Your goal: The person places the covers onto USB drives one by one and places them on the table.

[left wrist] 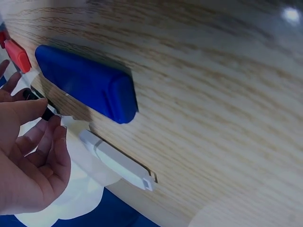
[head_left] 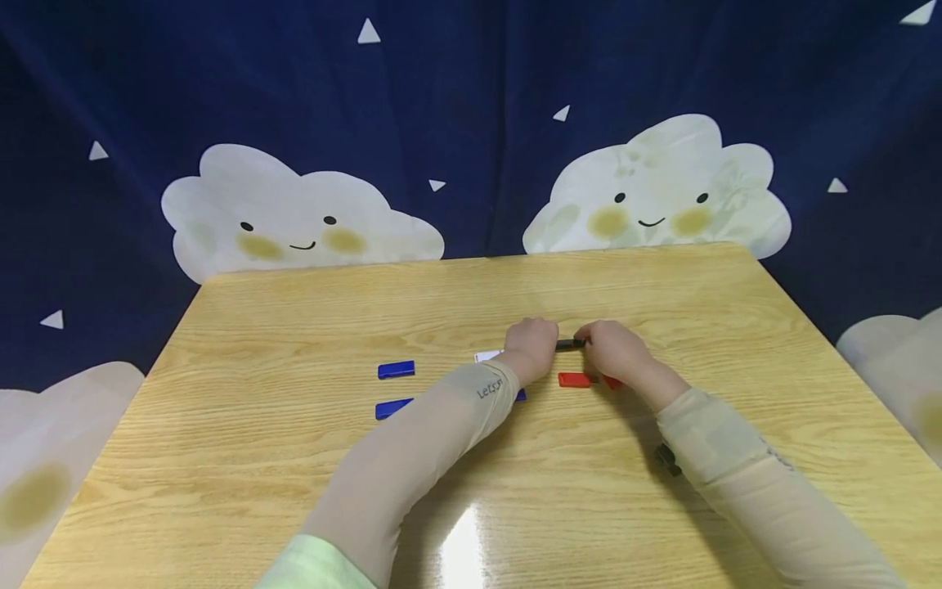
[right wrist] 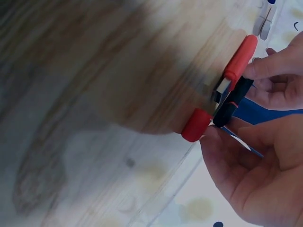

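Between my two hands is a slim black USB stick [right wrist: 232, 101] with a thin red line across it. My left hand [head_left: 533, 348] pinches one end between thumb and fingers. At the other end, my right hand [head_left: 614, 352] grips with its fingertips. Just nearer to me lies a red USB stick [head_left: 574, 379], its metal plug [right wrist: 222, 87] bare and its red cap [right wrist: 196, 124] apart, close to the right hand. A white USB stick [left wrist: 118, 161] and a blue USB stick [left wrist: 85, 82] lie beside the left hand.
Two more blue sticks lie to the left, one farther back [head_left: 396, 370] and one nearer [head_left: 393, 408], partly behind the left sleeve. All rest on a wooden table [head_left: 294, 474]. A dark blue curtain [head_left: 471, 123] with clouds hangs behind its far edge.
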Tool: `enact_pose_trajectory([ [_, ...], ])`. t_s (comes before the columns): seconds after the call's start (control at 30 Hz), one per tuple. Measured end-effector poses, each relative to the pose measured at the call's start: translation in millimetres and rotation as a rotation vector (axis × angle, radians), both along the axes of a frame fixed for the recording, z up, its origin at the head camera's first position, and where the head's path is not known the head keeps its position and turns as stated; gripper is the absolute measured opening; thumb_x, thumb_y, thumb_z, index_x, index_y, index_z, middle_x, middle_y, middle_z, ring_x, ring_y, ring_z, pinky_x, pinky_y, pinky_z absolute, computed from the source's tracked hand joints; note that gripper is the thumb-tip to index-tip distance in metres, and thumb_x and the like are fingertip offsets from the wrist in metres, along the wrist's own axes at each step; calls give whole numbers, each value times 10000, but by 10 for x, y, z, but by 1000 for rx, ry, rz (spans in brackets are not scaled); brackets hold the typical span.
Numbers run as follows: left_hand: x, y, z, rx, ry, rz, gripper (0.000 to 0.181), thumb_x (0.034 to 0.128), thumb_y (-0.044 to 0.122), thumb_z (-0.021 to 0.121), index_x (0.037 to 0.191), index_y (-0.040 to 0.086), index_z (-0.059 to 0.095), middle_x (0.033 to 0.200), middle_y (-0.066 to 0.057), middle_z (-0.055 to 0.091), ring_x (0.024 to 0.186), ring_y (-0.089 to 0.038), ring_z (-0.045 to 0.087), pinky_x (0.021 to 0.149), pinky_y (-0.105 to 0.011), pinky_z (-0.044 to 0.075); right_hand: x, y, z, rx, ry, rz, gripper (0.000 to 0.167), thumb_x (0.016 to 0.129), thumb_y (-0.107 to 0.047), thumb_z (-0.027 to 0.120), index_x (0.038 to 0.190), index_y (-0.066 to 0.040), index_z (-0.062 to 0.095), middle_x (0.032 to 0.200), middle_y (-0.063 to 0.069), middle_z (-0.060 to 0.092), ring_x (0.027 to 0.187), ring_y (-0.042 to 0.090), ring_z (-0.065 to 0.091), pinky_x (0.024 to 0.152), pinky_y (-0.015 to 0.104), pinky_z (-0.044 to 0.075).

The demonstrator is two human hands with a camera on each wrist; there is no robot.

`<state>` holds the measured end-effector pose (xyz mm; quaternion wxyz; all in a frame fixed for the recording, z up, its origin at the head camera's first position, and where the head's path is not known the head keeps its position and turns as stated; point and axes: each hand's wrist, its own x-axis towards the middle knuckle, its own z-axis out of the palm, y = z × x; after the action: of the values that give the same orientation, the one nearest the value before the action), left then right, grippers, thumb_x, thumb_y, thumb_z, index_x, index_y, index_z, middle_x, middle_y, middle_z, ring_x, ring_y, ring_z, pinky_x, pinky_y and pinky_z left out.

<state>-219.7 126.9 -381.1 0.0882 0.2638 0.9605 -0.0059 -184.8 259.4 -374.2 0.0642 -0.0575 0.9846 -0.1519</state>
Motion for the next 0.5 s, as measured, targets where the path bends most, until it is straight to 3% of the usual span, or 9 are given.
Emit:
enact_pose_trajectory([
  [0.23, 3, 16, -1, 5, -16, 14, 142, 914, 146, 540, 982, 166, 663, 974, 25, 677, 838, -137, 628, 639, -285, 521, 2, -12, 18, 2, -21, -16, 355, 842, -4, 420, 1116, 35, 642, 1097, 255, 641, 805, 274, 597, 761, 434, 503],
  [0.5, 30, 11, 30, 73, -35, 25, 129, 897, 162, 561, 995, 150, 643, 953, 14, 664, 826, -142, 618, 634, -284, 513, 9, 57, 17, -24, -19, -30, 344, 868, -33, 407, 1124, 24, 629, 1042, 240, 658, 679, 233, 588, 681, 377, 486],
])
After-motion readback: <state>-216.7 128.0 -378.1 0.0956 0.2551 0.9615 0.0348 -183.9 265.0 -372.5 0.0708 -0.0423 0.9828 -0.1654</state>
